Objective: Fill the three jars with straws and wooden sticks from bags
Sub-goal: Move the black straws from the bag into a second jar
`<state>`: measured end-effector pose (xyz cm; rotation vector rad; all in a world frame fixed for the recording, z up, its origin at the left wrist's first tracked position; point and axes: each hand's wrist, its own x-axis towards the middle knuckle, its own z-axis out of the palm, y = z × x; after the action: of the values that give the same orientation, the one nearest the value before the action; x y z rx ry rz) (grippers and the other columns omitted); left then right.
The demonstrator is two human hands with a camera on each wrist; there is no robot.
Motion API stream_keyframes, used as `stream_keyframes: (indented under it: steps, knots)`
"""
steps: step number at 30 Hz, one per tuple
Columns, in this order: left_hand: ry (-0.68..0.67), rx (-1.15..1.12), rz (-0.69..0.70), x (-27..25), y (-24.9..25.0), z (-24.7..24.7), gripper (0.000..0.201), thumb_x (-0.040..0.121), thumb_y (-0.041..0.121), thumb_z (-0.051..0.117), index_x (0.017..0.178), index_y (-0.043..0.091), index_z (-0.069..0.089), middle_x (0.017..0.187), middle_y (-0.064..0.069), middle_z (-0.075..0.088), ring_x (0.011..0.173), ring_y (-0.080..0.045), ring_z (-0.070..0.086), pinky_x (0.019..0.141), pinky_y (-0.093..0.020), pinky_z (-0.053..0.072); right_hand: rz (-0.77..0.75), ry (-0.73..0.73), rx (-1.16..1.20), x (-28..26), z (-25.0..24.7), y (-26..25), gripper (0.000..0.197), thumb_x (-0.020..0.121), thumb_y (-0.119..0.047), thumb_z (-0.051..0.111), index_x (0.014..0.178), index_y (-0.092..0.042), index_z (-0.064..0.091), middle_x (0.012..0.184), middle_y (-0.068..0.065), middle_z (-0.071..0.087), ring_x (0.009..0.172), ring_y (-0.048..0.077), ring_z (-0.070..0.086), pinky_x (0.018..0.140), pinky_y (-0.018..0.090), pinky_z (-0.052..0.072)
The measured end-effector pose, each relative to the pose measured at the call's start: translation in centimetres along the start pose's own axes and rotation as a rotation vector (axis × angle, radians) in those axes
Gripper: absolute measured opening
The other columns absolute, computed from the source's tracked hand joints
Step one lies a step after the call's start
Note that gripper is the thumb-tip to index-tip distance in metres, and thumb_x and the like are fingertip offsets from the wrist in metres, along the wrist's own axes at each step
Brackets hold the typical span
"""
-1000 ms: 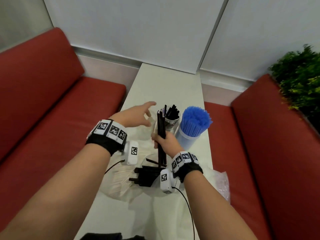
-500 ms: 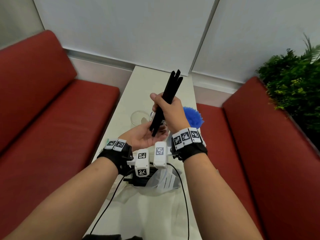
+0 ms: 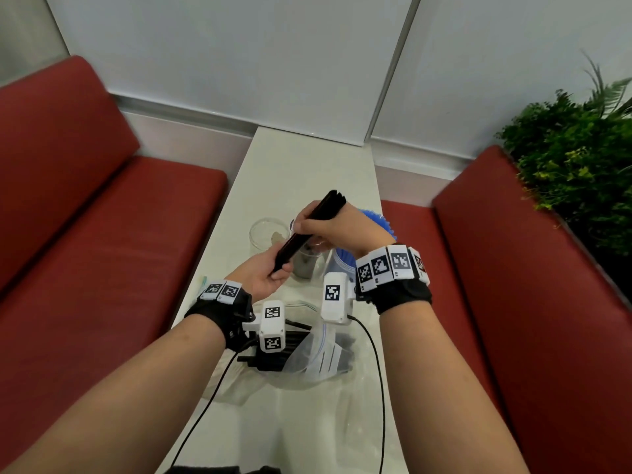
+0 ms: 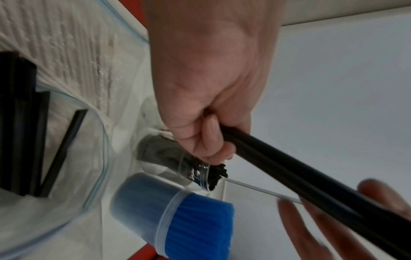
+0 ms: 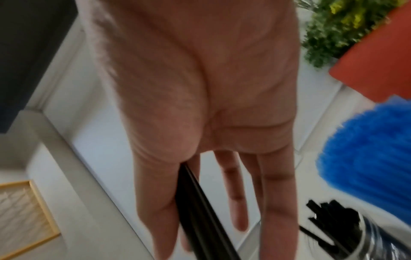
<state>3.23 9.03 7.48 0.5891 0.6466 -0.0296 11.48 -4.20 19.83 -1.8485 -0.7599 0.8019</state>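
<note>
Both our right hand (image 3: 338,229) and left hand (image 3: 265,278) grip the black straws (image 3: 292,248), seemingly squaring their ends for the jar (image 3: 307,265) below.

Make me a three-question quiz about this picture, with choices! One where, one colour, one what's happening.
1. Where is the blue-straw jar? A on the red seat; B on the table, right of the black-straw jar; C inside the bag.
2. What colour is the held bundle of straws? A black; B blue; C green.
3. How is the bundle held? A lying loose; B by one hand; C by both hands.
Answers: B, it stands on the table beside that jar; A, the bundle is black; C, the left hand grips its lower end, the right hand higher up.
</note>
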Motion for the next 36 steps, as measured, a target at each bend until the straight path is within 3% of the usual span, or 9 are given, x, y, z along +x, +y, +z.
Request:
stream_keyframes:
  steps: [4, 8, 14, 20, 23, 26, 30, 32, 36]
  knots:
    - [-0.002, -0.027, 0.023, 0.8, -0.4, -1.3, 0.026, 0.101, 0.031, 0.051, 0.102, 0.005, 0.058, 0.075, -0.005, 0.054, 0.053, -0.009, 0.051, 0.038, -0.012, 0.038, 0.053, 0.022, 0.015, 0.9, -0.8, -0.4, 0.014, 0.08, -0.001, 0.075, 0.093, 0.006, 0.072, 0.092, 0.024, 0.076, 0.083, 0.038, 0.076, 0.094, 0.053, 0.058]
    - [0.079, 0.047, 0.086, 1.7, -0.2, -2.2, 0.035, 0.1, 0.035, 0.053, 0.097, 0.002, 0.065, 0.084, -0.011, 0.067, 0.074, -0.019, 0.063, 0.056, -0.021, 0.056, -0.02, 0.215, 0.062, 3.0, -2.6, -1.2, 0.009, 0.079, 0.002, 0.073, 0.087, 0.006, 0.071, 0.084, 0.011, 0.074, 0.081, 0.03, 0.077, 0.087, 0.044, 0.062]
    - [0.056, 0.634, 0.255, 2.7, -0.9, -2.9, 0.018, 0.098, 0.014, 0.056, 0.102, 0.001, 0.069, 0.087, -0.008, 0.069, 0.073, -0.018, 0.065, 0.073, -0.027, 0.057, 0.002, 0.449, -0.009, 6.9, -3.2, -0.1, 0.007, 0.081, 0.003, 0.069, 0.087, 0.001, 0.073, 0.087, 0.014, 0.074, 0.075, 0.031, 0.076, 0.079, 0.04, 0.064]
    - [-0.029, 1.156, 0.233, 4.0, -2.1, -3.5, 0.013, 0.092, 0.005, 0.063, 0.1, -0.002, 0.07, 0.088, -0.008, 0.068, 0.074, -0.015, 0.06, 0.065, -0.017, 0.051, 0.132, 0.505, -0.191, 9.7, -1.0, 4.9, 0.01, 0.084, -0.005, 0.069, 0.091, -0.004, 0.077, 0.09, 0.014, 0.077, 0.065, 0.017, 0.072, 0.068, 0.027, 0.063]
    - [-0.125, 1.587, 0.219, 4.4, -2.9, -4.0, 0.016, 0.088, 0.013, 0.067, 0.101, 0.006, 0.074, 0.098, -0.004, 0.071, 0.085, -0.013, 0.063, 0.069, -0.01, 0.047, 0.194, 0.464, -0.229, 10.6, -0.2, 6.9, 0.012, 0.085, -0.008, 0.07, 0.095, -0.004, 0.076, 0.095, 0.016, 0.077, 0.085, 0.026, 0.075, 0.084, 0.039, 0.062]
    - [-0.183, 1.896, 0.127, 4.7, -4.0, -4.4, 0.026, 0.088, 0.024, 0.069, 0.107, 0.006, 0.073, 0.112, -0.008, 0.069, 0.105, -0.022, 0.063, 0.091, -0.028, 0.048, 0.245, 0.444, -0.37, 11.5, 0.3, 7.4, 0.023, 0.086, -0.02, 0.074, 0.105, -0.007, 0.073, 0.104, 0.011, 0.074, 0.101, 0.027, 0.069, 0.088, 0.037, 0.056]
    - [-0.215, 2.11, -0.077, 5.0, -5.2, -4.1, 0.054, 0.078, 0.054, 0.074, 0.098, 0.006, 0.063, 0.095, -0.008, 0.065, 0.088, -0.026, 0.062, 0.078, -0.033, 0.048, 0.062, 0.594, -0.343, 11.8, 1.5, 7.5, 0.044, 0.088, -0.021, 0.07, 0.129, -0.015, 0.057, 0.12, 0.012, 0.06, 0.111, 0.029, 0.057, 0.093, 0.041, 0.049]
    - [-0.246, 2.226, -0.092, 5.0, -5.7, -3.9, 0.067, 0.07, 0.059, 0.079, 0.106, 0.006, 0.06, 0.1, -0.008, 0.064, 0.092, -0.026, 0.063, 0.079, -0.035, 0.05, -0.057, 0.616, -0.401, 12.1, 2.2, 7.8, 0.05, 0.092, -0.017, 0.063, 0.14, -0.013, 0.049, 0.132, 0.014, 0.054, 0.122, 0.03, 0.051, 0.1, 0.041, 0.044]
    - [-0.28, 2.478, 0.003, 5.2, -7.0, -4.2, 0.086, 0.067, 0.061, 0.079, 0.129, 0.01, 0.05, 0.123, -0.005, 0.054, 0.115, -0.025, 0.053, 0.093, -0.038, 0.044, 0.016, 0.366, -0.79, 12.5, 3.9, 9.8, 0.059, 0.107, -0.034, 0.042, 0.158, -0.007, 0.026, 0.164, 0.013, 0.026, 0.154, 0.032, 0.015, 0.124, 0.045, 0.014]
